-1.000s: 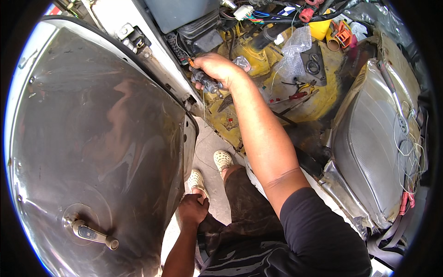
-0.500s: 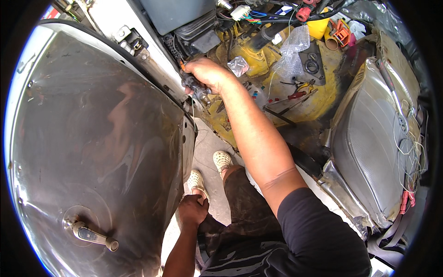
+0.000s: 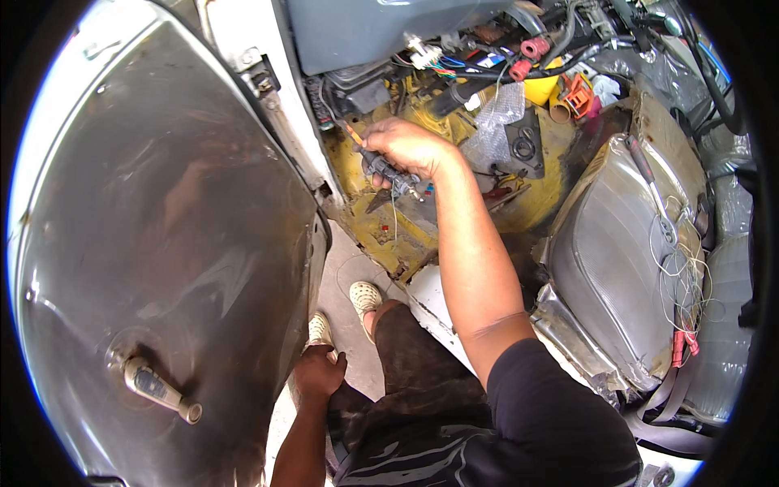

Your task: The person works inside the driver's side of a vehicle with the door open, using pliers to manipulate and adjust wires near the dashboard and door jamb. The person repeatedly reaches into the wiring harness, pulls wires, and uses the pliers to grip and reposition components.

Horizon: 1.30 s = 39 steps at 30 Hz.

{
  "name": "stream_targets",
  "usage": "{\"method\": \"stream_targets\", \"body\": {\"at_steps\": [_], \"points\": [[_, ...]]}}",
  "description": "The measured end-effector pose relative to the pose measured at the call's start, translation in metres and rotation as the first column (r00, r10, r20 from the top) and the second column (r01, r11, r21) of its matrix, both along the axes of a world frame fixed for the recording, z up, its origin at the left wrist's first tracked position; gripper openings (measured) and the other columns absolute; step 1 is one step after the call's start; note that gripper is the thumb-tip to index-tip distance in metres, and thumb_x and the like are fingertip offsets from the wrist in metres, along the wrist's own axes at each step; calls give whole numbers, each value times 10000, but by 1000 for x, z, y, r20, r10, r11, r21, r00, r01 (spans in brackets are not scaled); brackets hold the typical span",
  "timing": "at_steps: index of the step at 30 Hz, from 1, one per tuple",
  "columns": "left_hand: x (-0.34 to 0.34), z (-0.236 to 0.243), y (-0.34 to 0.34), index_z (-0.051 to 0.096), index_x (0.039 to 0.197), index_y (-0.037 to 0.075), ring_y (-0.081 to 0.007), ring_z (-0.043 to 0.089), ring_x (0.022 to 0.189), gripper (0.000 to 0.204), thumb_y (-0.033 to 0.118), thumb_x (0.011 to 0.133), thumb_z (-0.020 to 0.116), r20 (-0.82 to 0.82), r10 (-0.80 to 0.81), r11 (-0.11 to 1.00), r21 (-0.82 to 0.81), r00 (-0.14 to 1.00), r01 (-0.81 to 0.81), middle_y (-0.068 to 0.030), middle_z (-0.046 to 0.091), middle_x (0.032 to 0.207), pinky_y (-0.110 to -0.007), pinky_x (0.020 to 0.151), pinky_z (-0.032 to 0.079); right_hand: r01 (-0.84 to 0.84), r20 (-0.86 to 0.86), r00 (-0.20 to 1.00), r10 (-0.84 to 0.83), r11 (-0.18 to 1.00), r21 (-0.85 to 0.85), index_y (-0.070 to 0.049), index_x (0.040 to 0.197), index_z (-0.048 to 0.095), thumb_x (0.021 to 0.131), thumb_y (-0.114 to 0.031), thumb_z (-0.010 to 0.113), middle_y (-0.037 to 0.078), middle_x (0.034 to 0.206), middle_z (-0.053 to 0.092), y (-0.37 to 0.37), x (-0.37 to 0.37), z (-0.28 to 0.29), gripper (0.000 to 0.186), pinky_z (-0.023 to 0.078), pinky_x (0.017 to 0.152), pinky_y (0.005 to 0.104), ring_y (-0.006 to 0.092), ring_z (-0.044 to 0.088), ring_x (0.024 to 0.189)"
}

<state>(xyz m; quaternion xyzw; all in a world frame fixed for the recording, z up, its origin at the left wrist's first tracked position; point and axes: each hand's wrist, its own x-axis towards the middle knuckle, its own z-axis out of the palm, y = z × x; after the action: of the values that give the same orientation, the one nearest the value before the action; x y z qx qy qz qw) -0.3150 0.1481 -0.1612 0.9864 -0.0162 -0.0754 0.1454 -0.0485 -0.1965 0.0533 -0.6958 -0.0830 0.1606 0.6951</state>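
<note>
1. The right hand [image 3: 402, 152] is grasping a dark part [image 3: 396, 178] between thumb and curled fingers. The grip is closing around its middle, probably so that both ends are showing.
2. The dark part is slanting above the yellow floor [image 3: 419, 237], just inside the door frame [image 3: 297, 104]. The short reach is presumably suiting the arm, which is extending from outside.
3. An orange piece [image 3: 354, 135] is pointing up and left beside the thumb, toward a thin cord. Whether it is joining the dark part is not clear, since the hand is covering that area.
4. A pale wire [image 3: 395, 213] is hanging below the dark part, apparently under its own weight.
5. The left hand [image 3: 320, 375] is resting at the left knee, likely for support. Its fingers are mostly turning out of view, so whether they are gripping cannot be told.
6. The door [image 3: 154, 235] is standing open at the left, giving the body room beside the cabin.
7. A red-handled tool [image 3: 497, 193] is lying on the floor, partly behind the forearm, seemingly within reach.
8. At the right, a wrench [image 3: 652, 191] and tangled wire [image 3: 686, 280] are lying on the seat [image 3: 596, 243], which is evidently serving as a shelf.
</note>
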Motion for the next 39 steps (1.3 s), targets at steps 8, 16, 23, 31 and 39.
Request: {"method": "stream_targets", "body": {"at_steps": [8, 16, 23, 31, 39], "points": [[-7, 10, 8, 805, 1147, 108, -324, 733, 1122, 442, 459, 884, 747, -61, -23, 996, 90, 998, 28, -149, 775, 1194, -447, 1018, 561, 124, -5, 992, -124, 988, 93, 52, 1166, 658, 1070, -214, 564, 138, 898, 714, 42, 17, -32, 298, 562, 554, 350, 202, 685, 610], [-12, 18, 11, 826, 1092, 114, -369, 744, 1041, 392, 432, 878, 746, -35, 99, 995, 7, 994, -99, -187, 783, 1116, -460, 973, 577, 213, -28, 977, -213, 944, 253, 41, 1115, 661, 1066, -196, 556, 145, 888, 713, 65, 35, -35, 264, 561, 556, 351, 227, 681, 613], [-10, 13, 4, 839, 1032, 86, -386, 745, 1005, 379, 413, 856, 760, 38, 69, 998, -3, 997, -69, -208, 785, 1066, -471, 953, 575, 264, -85, 964, -251, 933, 245, 37, 1086, 672, 1048, -188, 559, 135, 852, 709, 65, 38, -30, 255, 551, 531, 353, 224, 671, 580], [-6, 3, 3, 833, 1009, 67, -391, 735, 994, 401, 428, 847, 769, 51, 28, 999, 32, 998, -30, -208, 784, 1035, -468, 952, 565, 197, -10, 979, -202, 944, 265, 59, 1074, 665, 1038, -155, 560, 149, 863, 705, 60, 40, -22, 241, 562, 564, 350, 221, 676, 605], [-5, -2, 6, 810, 912, 37, -392, 736, 948, 386, 412, 828, 787, 67, 3, 1000, 29, 998, -5, -195, 785, 982, -485, 914, 562, 238, -51, 971, -233, 925, 297, 54, 1075, 664, 1043, -142, 551, 153, 869, 706, 61, 39, -20, 229, 576, 578, 356, 226, 673, 607]]}}
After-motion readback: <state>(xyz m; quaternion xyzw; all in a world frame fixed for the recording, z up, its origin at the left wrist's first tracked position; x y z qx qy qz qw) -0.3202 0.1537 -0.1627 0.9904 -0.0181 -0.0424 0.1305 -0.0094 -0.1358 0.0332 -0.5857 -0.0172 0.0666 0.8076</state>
